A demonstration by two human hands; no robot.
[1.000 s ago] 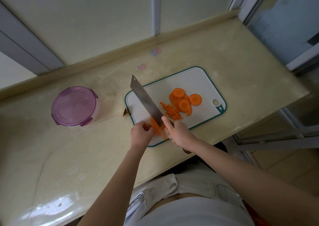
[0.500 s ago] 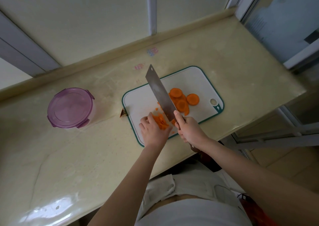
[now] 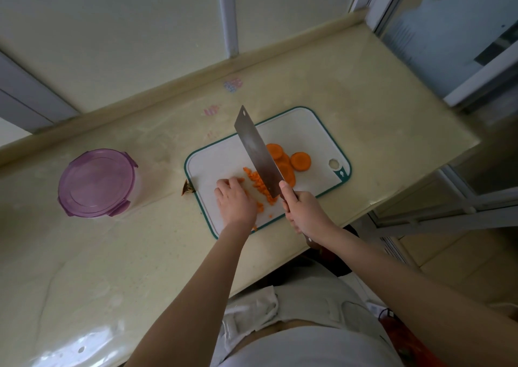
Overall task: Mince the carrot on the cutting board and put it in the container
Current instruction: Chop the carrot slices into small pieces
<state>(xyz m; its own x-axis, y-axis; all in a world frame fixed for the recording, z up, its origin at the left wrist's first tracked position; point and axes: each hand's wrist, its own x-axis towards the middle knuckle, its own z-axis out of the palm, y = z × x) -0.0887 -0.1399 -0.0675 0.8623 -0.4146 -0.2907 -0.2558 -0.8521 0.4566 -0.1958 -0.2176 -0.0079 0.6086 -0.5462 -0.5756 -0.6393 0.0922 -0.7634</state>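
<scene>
A white cutting board with a teal rim lies on the counter. Round carrot slices sit on its right half. Minced carrot bits lie in the middle, beside the blade. My right hand grips the handle of a cleaver, whose blade points away from me across the board. My left hand rests on the board's near left part, fingers curled over some carrot pieces; what lies under it is hidden. A round container with a shut purple lid stands to the left of the board.
A cream counter runs along a window wall, with its near edge just below the board. A small brown scrap lies by the board's left edge. A drop to the floor lies to the right of the counter.
The cleaver has swung from the board's left side to its middle, next to the slices. My left hand has moved from beside the blade to lie over the pieces.
</scene>
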